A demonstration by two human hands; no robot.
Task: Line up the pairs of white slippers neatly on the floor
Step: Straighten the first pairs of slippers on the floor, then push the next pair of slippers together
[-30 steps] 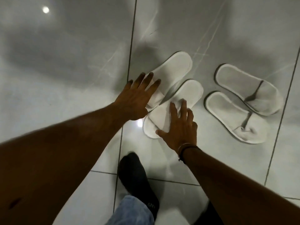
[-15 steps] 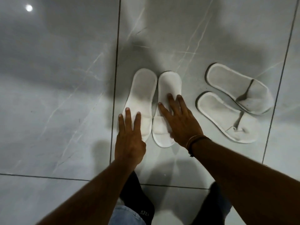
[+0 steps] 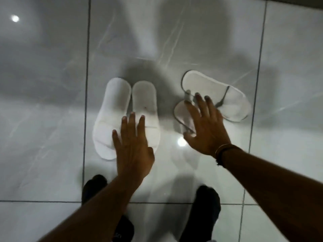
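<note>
One pair of white slippers lies side by side on the glossy tiles: the left slipper (image 3: 111, 116) and its mate (image 3: 145, 105), both pointing straight away from me and touching along their length. My left hand (image 3: 132, 145) hovers flat over their near ends, fingers spread. A second pair lies to the right, skewed: the far slipper (image 3: 215, 91) slants down to the right, and the near slipper (image 3: 181, 112) is mostly hidden under my right hand (image 3: 204, 124). That hand is spread over it and blurred; I cannot tell whether it presses or grips.
Pale grey marble floor tiles (image 3: 43, 119) with dark grout lines run around the slippers. My two feet in dark socks (image 3: 94, 187) (image 3: 206, 203) stand close in front of the pairs. Bright light reflections glint on the floor.
My right hand left the straightened left pair and moved right onto the near slipper of the skewed pair. My left hand shifted right, over both aligned slippers. The view tilted down.
</note>
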